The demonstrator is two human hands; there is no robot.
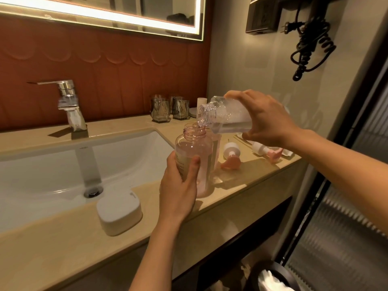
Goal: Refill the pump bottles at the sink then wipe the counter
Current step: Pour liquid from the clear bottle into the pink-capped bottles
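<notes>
My left hand [178,185] grips an upright pink translucent bottle [195,148] with no cap, standing at the counter's front edge right of the sink. My right hand [264,118] holds a clear bottle [226,116] tipped on its side, its open mouth right above the pink bottle's neck. Clear liquid with foam lies in the tilted bottle and a thin stream runs into the pink one. Two pump heads [231,156] [266,152] with white collars and pink tops lie on the beige counter [252,175] behind the bottles.
A white basin [63,169] with a chrome tap [67,101] fills the left. A white soap box [119,213] sits on the front counter edge. Two glass tumblers [170,108] stand by the back wall. A hair dryer cord [310,43] hangs at right; a bin [273,278] stands below.
</notes>
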